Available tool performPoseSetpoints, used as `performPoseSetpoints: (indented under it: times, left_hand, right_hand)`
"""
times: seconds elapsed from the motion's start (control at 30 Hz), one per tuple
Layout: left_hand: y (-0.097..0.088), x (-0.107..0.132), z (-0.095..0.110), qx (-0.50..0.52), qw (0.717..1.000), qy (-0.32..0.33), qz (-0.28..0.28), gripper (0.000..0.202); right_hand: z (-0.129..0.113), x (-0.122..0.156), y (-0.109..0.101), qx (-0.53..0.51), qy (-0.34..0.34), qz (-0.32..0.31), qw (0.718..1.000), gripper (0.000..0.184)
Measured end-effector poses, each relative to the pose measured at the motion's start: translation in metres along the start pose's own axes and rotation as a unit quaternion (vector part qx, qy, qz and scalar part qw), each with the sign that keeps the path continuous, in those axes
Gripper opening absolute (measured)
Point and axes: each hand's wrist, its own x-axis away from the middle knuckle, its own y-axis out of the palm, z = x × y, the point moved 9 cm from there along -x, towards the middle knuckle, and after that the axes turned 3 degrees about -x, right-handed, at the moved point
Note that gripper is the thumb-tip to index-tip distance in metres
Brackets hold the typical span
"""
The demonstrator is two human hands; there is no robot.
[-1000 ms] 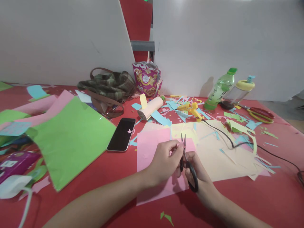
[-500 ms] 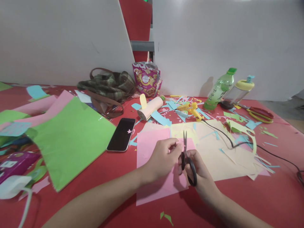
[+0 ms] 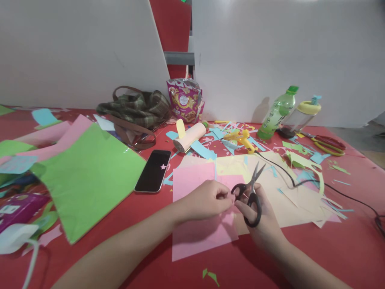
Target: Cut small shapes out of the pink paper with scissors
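My left hand hovers over a pink paper sheet with its thumb and fingers pinched on a tiny pink scrap. Right beside it, my right hand grips small black scissors by the handles. The blades are slightly apart and point up and to the right, away from my left hand. Both hands nearly touch above the pink sheet, which lies on the red table.
A black phone, a green sheet, a plaid bag, a snack pouch, a paper roll, a yellow glue gun with cord, a green bottle, a tumbler, red scissors and paper scraps surround the hands.
The scissors swung from pointing straight up between my hands to pointing up and right, off the paper. My right hand shifted right; my left hand stays pinched.
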Motion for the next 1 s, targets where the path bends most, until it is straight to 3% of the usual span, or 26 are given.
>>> performPoseSetpoints:
  times: [0.13,0.37,0.63,0.93,1.0]
  left_hand:
    - [0.004,0.002,0.003,-0.032,0.998,0.024,-0.045,0.023]
    - [0.003,0.004,0.009,-0.067,0.994,0.035,-0.075,0.022]
    - [-0.001,0.000,0.003,-0.076,0.994,0.042,-0.063,0.014]
    - [-0.015,-0.003,-0.002,-0.054,0.998,0.025,-0.016,0.018]
    - [-0.013,-0.002,0.000,-0.057,0.997,0.033,-0.029,0.018]
  right_hand:
    - [0.002,0.001,0.004,-0.006,0.008,-0.024,1.000,0.031]
    - [0.005,0.006,0.011,0.006,0.023,-0.057,0.998,0.033]
    - [0.009,0.008,0.012,0.017,0.054,-0.054,0.997,0.034]
    - [0.000,0.006,0.004,0.000,0.021,0.007,1.000,0.032]
    - [-0.001,0.006,0.004,-0.003,0.018,0.008,1.000,0.033]
